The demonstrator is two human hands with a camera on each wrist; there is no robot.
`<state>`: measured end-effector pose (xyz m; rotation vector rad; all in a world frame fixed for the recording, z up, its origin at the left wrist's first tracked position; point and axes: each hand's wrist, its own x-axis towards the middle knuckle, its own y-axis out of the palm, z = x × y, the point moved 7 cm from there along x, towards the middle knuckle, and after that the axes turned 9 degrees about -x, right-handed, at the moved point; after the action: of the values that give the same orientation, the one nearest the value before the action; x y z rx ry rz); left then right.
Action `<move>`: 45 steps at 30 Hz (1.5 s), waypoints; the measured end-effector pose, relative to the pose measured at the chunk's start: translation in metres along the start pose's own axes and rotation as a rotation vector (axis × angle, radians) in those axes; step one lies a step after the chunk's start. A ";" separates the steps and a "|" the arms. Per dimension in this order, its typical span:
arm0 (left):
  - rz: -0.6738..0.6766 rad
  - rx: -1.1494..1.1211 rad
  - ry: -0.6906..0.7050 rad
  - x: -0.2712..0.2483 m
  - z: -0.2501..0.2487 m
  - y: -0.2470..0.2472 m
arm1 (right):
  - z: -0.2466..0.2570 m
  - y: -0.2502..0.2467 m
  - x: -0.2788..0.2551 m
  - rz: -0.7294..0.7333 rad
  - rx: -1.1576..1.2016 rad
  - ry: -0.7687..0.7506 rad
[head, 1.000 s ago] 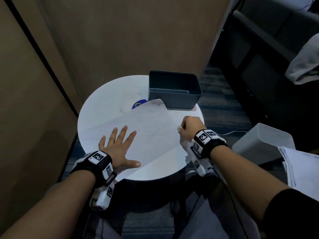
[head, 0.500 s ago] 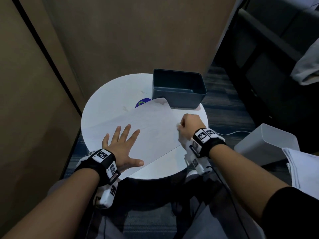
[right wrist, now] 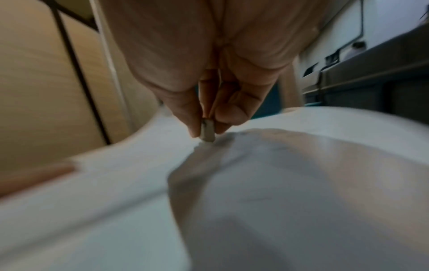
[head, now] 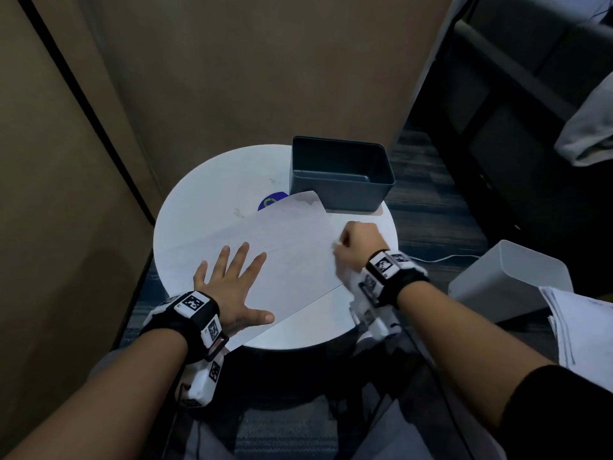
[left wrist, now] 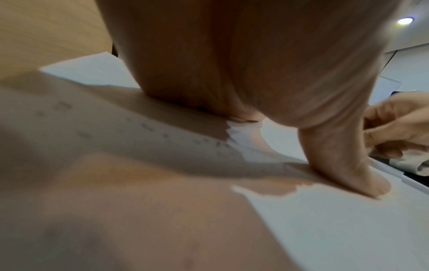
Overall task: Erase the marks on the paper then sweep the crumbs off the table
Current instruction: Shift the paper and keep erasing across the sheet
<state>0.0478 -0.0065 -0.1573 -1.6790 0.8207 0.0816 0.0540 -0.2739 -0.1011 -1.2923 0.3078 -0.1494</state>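
A white sheet of paper (head: pixel 292 254) lies across the round white table (head: pixel 212 194). My left hand (head: pixel 232 280) lies flat on the sheet's near left part, fingers spread; in the left wrist view the left hand (left wrist: pixel 336 155) presses down with the thumb on the paper (left wrist: pixel 325 220). My right hand (head: pixel 356 242) sits at the sheet's right edge as a fist. In the right wrist view the right hand (right wrist: pixel 206 128) pinches a small white eraser (right wrist: pixel 207 133), its tip touching the paper (right wrist: pixel 278 183). Faint pencil marks (left wrist: pixel 150 128) show near the left palm.
A dark grey bin (head: pixel 341 174) stands at the table's far right, its base touching the paper's far corner. A blue sticker (head: pixel 270 202) peeks out beside it. A white container (head: pixel 510 280) and stacked papers (head: pixel 583 333) sit to the right, a brown wall behind.
The right hand with the eraser has shifted slightly up along the paper's right edge. The left hand stays flat on the sheet.
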 end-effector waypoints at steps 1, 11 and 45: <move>0.000 0.001 0.000 0.001 -0.001 -0.001 | 0.021 0.009 -0.004 0.036 0.030 -0.068; 0.008 0.013 -0.009 0.002 -0.002 0.000 | -0.017 0.007 0.009 0.011 0.058 0.096; 0.005 0.017 -0.004 0.002 0.000 -0.002 | 0.030 0.006 -0.018 0.075 -0.069 -0.022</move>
<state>0.0501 -0.0073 -0.1569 -1.6603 0.8201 0.0807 0.0453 -0.2399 -0.0967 -1.3483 0.3445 -0.0615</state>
